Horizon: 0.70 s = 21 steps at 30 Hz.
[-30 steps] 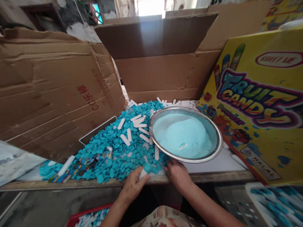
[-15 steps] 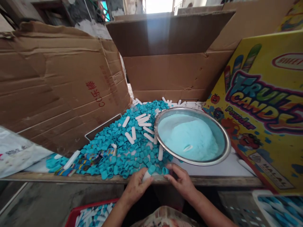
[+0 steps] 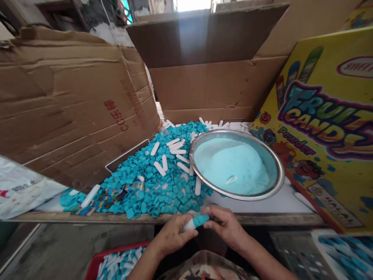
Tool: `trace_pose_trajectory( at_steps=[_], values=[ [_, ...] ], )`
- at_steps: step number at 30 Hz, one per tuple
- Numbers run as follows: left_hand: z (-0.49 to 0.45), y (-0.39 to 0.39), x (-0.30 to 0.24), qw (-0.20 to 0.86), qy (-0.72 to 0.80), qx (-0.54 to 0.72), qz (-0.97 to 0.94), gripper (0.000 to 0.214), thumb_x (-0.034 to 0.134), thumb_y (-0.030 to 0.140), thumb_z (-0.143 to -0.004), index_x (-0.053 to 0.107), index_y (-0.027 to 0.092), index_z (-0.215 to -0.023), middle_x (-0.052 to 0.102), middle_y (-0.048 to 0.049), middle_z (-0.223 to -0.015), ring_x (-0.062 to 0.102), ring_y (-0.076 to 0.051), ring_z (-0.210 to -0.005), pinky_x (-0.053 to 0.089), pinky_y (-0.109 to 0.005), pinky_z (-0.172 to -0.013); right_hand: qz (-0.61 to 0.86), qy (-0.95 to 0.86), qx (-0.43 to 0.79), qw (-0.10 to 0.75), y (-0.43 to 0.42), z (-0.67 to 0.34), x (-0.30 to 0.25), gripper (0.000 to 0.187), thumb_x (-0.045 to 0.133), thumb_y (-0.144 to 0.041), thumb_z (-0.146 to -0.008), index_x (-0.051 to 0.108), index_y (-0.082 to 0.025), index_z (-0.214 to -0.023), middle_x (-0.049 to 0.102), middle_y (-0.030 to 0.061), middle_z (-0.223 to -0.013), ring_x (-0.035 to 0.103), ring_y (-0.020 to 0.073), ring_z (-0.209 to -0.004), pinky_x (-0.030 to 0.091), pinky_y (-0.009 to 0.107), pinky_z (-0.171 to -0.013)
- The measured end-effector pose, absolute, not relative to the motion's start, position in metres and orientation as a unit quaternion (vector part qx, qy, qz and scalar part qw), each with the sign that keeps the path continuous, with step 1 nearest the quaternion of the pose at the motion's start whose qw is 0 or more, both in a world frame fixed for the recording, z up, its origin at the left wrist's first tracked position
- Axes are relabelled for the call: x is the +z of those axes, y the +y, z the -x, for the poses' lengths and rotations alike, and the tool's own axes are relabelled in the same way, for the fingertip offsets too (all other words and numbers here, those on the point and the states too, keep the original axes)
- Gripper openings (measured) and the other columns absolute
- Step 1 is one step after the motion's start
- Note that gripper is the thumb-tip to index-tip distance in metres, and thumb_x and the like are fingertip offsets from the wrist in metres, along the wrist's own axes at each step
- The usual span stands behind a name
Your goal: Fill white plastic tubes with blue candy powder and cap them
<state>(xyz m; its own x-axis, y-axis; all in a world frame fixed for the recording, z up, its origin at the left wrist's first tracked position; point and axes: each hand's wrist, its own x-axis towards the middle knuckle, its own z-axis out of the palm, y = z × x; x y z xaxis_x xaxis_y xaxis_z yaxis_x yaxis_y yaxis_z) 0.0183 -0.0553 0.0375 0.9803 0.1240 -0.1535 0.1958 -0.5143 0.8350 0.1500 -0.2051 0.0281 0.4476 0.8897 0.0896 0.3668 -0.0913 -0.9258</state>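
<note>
My left hand [image 3: 177, 232] is closed around a small white plastic tube [image 3: 189, 225] with a teal upper end, tilted to point right. The fingers of my right hand [image 3: 226, 226] pinch a teal cap [image 3: 204, 219] against that end; how far it sits over the tube I cannot tell. Both hands are just in front of the table's edge. Beyond them spreads a heap of loose teal caps [image 3: 163, 192], with several white tubes [image 3: 164, 163] lying on top. A steel bowl [image 3: 280, 182] of pale blue powder [image 3: 237, 163] stands behind my right hand, with a small white piece in the powder.
Cardboard walls [image 3: 72, 105] rise left and behind. A yellow printed carton [image 3: 329, 116] leans at right. A plastic bag [image 3: 17, 190] and printed wrappers [image 3: 109, 196] lie at left. Below the table are a red crate [image 3: 94, 262] of tubes and a white-rimmed container [image 3: 323, 252] at right.
My right hand has brought the teal cap against the end of the tube. The tube has tipped further toward the right, and both hands have come together in front of the table's edge.
</note>
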Motion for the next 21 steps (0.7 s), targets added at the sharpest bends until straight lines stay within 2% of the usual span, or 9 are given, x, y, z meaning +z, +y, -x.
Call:
trace_pose_trajectory(
  at_steps=[6,11,16,21],
  values=[
    [-0.026,-0.061,0.035,0.52,0.04,-0.024,-0.853,0.019,0.052,0.033,-0.079,0.061,0.015,-0.081,0.057,0.0008,-0.073,0.05,-0.015,-0.067,0.036,-0.022,-0.062,0.69,-0.49,0.253,0.469,-0.203,-0.145,0.027,0.012,0.058,-0.023,-0.074,0.065,-0.019,-0.083,0.06,0.0005,-0.069,0.053,0.0147,-0.067,0.042,0.024,-0.064],
    [-0.027,-0.066,0.036,0.501,0.067,-0.016,-0.863,0.013,0.057,0.027,-0.076,0.061,0.016,-0.081,0.058,0.0012,-0.072,0.052,-0.015,-0.068,0.036,-0.022,-0.063,0.675,-0.4,0.358,0.506,-0.203,-0.143,0.034,0.018,0.056,-0.03,-0.074,0.063,-0.016,-0.082,0.057,-0.0009,-0.065,0.05,0.0124,-0.058,0.04,0.022,-0.056],
    [-0.022,-0.064,0.039,0.494,0.104,-0.016,-0.863,0.023,0.059,0.029,-0.075,0.061,0.016,-0.095,0.063,-0.0012,-0.084,0.055,-0.018,-0.076,0.037,-0.023,-0.068,0.66,-0.322,0.41,0.541,-0.204,-0.144,0.034,0.023,0.056,-0.037,-0.074,0.061,-0.015,-0.081,0.053,-0.0033,-0.059,0.047,0.0094,-0.05,0.038,0.022,-0.054],
    [-0.015,-0.063,0.037,0.498,0.111,-0.057,-0.858,0.022,0.058,0.034,-0.075,0.062,0.014,-0.082,0.06,-0.0004,-0.074,0.053,-0.017,-0.069,0.035,-0.023,-0.06,0.637,-0.297,0.467,0.536,-0.207,-0.151,0.033,0.029,0.06,-0.044,-0.07,0.055,-0.016,-0.077,0.052,-0.0053,-0.055,0.043,0.007,-0.043,0.034,0.02,-0.044]
  ],
)
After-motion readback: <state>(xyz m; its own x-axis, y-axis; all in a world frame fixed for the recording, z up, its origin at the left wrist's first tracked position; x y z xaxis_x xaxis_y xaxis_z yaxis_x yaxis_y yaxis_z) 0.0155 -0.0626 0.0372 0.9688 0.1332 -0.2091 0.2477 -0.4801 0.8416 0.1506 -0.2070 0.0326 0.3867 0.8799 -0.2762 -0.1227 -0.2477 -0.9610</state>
